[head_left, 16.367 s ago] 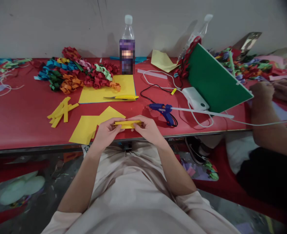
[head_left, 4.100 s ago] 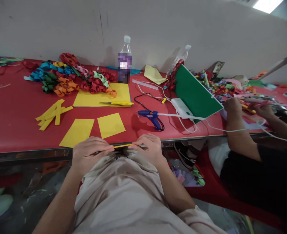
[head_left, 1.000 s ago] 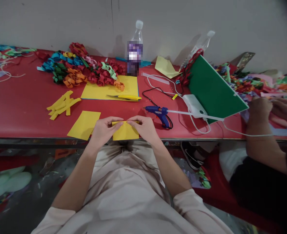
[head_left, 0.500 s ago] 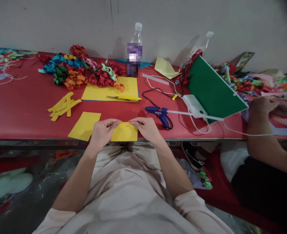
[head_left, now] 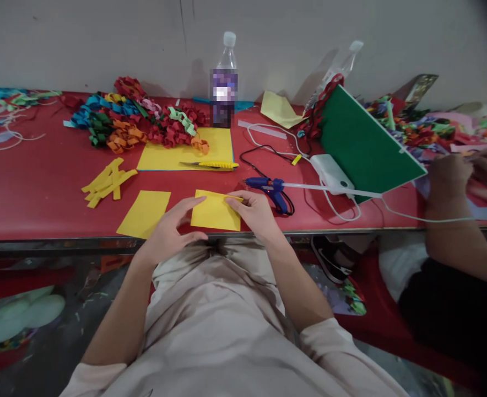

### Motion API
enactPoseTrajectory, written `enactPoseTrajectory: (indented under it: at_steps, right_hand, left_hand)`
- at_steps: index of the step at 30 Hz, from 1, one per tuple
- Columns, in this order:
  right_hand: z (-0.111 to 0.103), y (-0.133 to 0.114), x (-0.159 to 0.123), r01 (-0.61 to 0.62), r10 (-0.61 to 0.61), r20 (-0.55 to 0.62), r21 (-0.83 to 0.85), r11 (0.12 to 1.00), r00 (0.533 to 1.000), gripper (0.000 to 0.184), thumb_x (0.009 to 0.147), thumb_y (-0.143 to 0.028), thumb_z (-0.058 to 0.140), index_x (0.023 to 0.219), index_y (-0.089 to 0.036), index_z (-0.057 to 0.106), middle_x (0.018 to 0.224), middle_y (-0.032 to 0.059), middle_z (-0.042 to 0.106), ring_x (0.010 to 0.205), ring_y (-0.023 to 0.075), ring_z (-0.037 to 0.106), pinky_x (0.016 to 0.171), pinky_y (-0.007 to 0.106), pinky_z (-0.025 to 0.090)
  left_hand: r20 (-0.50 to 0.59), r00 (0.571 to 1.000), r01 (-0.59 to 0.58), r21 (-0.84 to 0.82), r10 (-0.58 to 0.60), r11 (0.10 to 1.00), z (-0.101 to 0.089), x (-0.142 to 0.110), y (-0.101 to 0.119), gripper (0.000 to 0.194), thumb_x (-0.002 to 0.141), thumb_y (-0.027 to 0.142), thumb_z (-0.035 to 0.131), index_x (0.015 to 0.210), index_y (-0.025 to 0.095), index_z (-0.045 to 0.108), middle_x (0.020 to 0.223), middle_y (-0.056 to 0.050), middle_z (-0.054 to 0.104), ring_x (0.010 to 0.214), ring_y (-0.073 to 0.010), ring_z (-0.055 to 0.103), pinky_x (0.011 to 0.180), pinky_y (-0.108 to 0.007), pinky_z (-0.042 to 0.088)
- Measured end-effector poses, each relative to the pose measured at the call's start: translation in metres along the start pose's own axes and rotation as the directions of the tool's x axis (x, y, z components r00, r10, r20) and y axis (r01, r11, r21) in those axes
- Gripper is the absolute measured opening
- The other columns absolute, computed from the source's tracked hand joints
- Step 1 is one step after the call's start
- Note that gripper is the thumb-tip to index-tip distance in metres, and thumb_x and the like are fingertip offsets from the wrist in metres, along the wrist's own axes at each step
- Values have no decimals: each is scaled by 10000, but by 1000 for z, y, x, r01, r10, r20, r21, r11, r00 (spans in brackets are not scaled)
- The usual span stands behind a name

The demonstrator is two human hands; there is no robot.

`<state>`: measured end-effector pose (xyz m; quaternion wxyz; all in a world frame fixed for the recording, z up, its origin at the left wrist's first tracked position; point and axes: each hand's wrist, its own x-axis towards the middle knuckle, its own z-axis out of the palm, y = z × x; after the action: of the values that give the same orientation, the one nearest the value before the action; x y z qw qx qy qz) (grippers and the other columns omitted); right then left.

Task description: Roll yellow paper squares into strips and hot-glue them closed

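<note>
My right hand [head_left: 252, 212] pinches the right side of a small yellow sheet [head_left: 214, 214] between thumb and fingers, over the front of the red table. On its left, my left hand [head_left: 173, 227] has thumb and fingers spread apart, the fingertips close to the sheet's upper left corner. Another yellow sheet [head_left: 144, 214] lies flat beside the left hand. Beyond it is a small pile of yellow strips [head_left: 110, 183]. A blue glue gun [head_left: 271, 190] with a long white glue stick rests just past my right hand.
A yellow craft knife [head_left: 214, 165] lies on a larger yellow sheet [head_left: 164, 157]. Behind are colourful paper chains [head_left: 144, 124] and a bottle [head_left: 223, 82]. A green board [head_left: 363, 143] leans at right over a white power strip [head_left: 330, 173]. Another person's arm [head_left: 450, 204] works further right.
The yellow sheet has risen slightly away from me and tilted. My left hand has let go of its upper edge and opened; my right hand has shifted to its right side.
</note>
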<state>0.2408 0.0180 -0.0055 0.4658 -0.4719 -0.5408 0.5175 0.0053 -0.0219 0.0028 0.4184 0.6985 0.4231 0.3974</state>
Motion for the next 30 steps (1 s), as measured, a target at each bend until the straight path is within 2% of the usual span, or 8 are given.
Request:
enactPoseTrajectory:
  at_steps: [3,5,10,14,18,23,26,30]
  right_hand:
    - [0,1,0,20,-20,15,-18,1000,1000,319,799,-456,759,944,-173,788,922,56,780,792,171,697,715,268,548]
    - [1,1,0,35,-34,29,-39,999,999,314,813,-455,750,951,-175,784,925,56,779,804,176,703,719,271,553]
    - [0,-5,-4,55,-51,96,-36,998,994,422,887,-570,655,1025,-183,753,972,72,772,797,190,717,677,280,578]
    - [1,-9,-10,49,-64,195,80,996,979,480,868,-546,703,1205,-205,669,1062,71,742,725,168,723,675,295,601]
    - [3,-6,-12,71,-86,184,90,993,979,497,800,-375,802,1233,-198,633,1001,38,731,700,144,722,679,265,604]
    - [5,-3,-9,45,-56,177,65,997,983,532,800,-324,787,1288,-199,616,907,13,742,687,147,733,662,259,610]
    - [5,-2,-7,-12,-2,169,78,997,986,520,780,-354,803,1252,-211,638,950,30,760,718,168,745,683,289,639]
    - [6,0,-4,-67,48,145,135,989,988,374,794,-365,775,1123,-208,693,969,48,778,750,190,755,691,317,658]
  left_hand:
    - [-137,985,-79,151,100,985,5,2,1,335,857,423,784,1139,245,757,1232,-93,699,1174,-252,651,1015,-344,534]
    - [-211,973,-61,147,92,987,12,6,3,231,877,418,760,986,215,778,1086,-87,734,1072,-223,682,972,-317,549]
    - [-363,922,99,-116,-135,988,33,15,6,557,839,466,777,1301,181,655,1121,-94,743,823,-157,708,733,-250,611]
    - [-446,881,108,-132,-156,985,41,19,7,569,833,491,773,1281,159,661,983,-63,747,710,-128,674,661,-235,613]
    - [-474,866,121,-115,-161,986,44,21,7,559,837,495,768,1279,167,669,854,-24,707,621,-112,636,625,-229,608]
    - [-443,863,171,-198,-244,965,41,23,4,670,781,473,817,1355,182,628,777,1,672,625,-142,669,622,-259,629]
    - [-406,864,216,-235,-298,948,38,26,1,518,761,475,826,1164,173,706,838,-25,720,646,-159,696,657,-291,644]
    - [-352,866,261,-287,-354,922,35,29,-2,370,733,460,854,930,181,713,841,-43,755,642,-181,713,656,-325,655]
